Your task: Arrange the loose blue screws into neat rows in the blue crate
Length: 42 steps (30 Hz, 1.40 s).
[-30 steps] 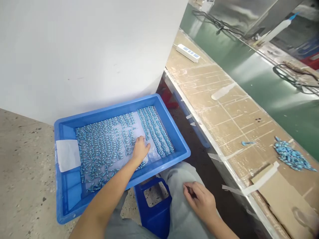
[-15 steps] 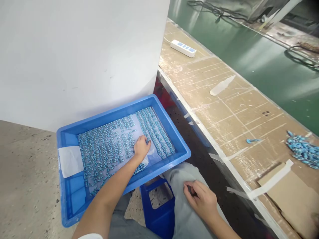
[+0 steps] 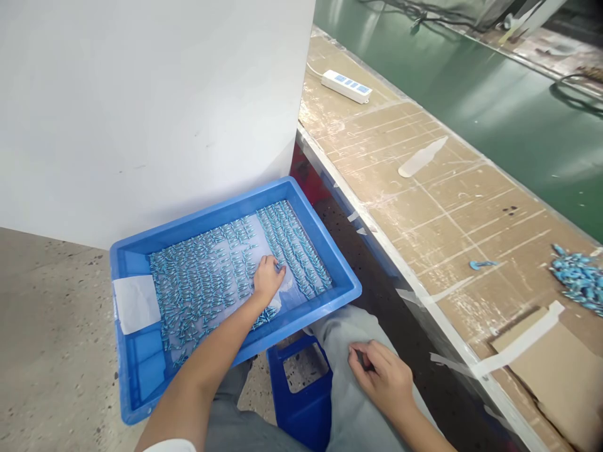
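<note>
My left hand (image 3: 268,279) reaches into a blue plastic tray (image 3: 320,238), fingers curled together low over its pale liner. What those fingers pinch, if anything, is too small to make out. Around it lie many small pointed blue pieces (image 3: 195,279), in loose rows to the left and tighter slanting rows (image 3: 294,248) to the right. A crumpled bit of clear film sits beside the hand. My right hand (image 3: 384,376) rests on my grey-clad knee, thumb and fingers curled in, with no object visible in them.
A white panel (image 3: 151,113) stands behind the tray. To the right runs a taped workbench (image 3: 377,169) with a power strip (image 3: 346,86), a heap of blue pieces (image 3: 577,276), a single blue piece (image 3: 483,265) and cardboard (image 3: 560,376). A blue stool (image 3: 301,402) is below me.
Both hands keep nearly the same pose and place. The view has shifted slightly, so the bench things sit a little farther right. No piece has visibly moved.
</note>
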Each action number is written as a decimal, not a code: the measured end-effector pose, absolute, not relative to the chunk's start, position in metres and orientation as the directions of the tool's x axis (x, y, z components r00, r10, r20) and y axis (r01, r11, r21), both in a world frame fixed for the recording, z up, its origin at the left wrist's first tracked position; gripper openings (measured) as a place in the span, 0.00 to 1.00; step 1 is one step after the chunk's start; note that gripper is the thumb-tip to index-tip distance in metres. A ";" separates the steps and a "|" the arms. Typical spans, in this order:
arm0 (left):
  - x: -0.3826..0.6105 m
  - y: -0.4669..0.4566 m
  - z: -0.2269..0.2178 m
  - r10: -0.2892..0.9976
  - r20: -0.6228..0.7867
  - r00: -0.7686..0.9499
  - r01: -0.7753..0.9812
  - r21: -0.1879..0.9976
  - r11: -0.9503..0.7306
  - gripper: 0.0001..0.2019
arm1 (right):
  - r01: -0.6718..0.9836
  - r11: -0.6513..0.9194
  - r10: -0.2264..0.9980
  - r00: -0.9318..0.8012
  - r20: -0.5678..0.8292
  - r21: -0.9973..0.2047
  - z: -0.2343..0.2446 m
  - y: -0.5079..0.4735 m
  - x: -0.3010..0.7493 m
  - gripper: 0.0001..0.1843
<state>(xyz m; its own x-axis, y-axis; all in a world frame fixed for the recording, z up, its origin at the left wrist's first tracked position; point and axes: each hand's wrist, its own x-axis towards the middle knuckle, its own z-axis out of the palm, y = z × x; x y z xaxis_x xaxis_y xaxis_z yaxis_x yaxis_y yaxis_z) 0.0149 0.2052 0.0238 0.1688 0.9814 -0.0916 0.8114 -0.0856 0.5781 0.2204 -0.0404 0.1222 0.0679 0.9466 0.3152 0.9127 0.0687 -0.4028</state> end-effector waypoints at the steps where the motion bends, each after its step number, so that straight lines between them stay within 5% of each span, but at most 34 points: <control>1: 0.014 0.205 0.024 0.978 -0.097 0.182 0.802 0.590 -0.090 0.09 | 0.912 0.071 0.944 0.070 0.322 -0.405 0.122 -0.040 0.220 0.05; 13: 0.011 0.208 0.017 0.974 -0.082 0.211 0.789 0.603 -0.120 0.04 | 0.925 0.087 0.935 0.052 0.352 -0.369 0.124 -0.039 0.220 0.04; 27: 0.019 0.210 0.020 0.980 -0.128 0.152 0.845 0.531 -0.062 0.10 | 0.925 0.055 0.948 0.070 0.310 -0.375 0.118 -0.043 0.221 0.05; 42: 0.017 0.204 0.028 0.995 -0.046 0.086 0.772 0.635 -0.037 0.08 | 0.915 0.057 0.940 0.085 0.331 -0.399 0.122 -0.041 0.221 0.04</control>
